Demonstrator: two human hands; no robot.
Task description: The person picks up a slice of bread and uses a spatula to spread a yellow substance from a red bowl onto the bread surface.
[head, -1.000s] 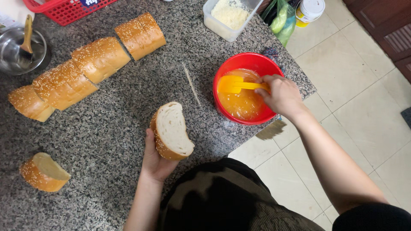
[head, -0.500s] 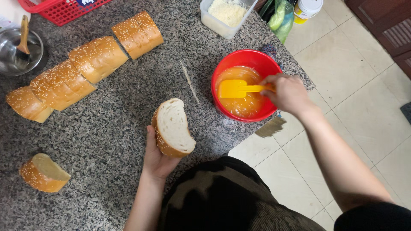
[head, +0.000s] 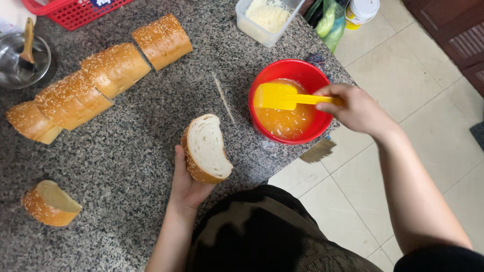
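Note:
My left hand [head: 185,187] holds a thick slice of sesame bread [head: 207,147] from below, its white cut face turned up, just above the granite counter [head: 151,121]. My right hand [head: 355,108] grips the handle of a yellow spatula [head: 282,96]. The spatula's blade lies over the orange liquid in a red bowl [head: 306,75] at the counter's corner.
A sesame loaf cut into several chunks [head: 101,75] lies diagonally at the upper left, and one end piece [head: 49,203] sits at the lower left. A steel bowl with a wooden spoon [head: 20,59], a red basket [head: 70,11], and a clear tub of white crumbs [head: 266,18] line the far side. A tiled floor [head: 413,65] is to the right.
The spatula's blade has lifted out of the orange liquid and now sits flatter across the bowl. The bread slice stays in my left hand, nearly unmoved.

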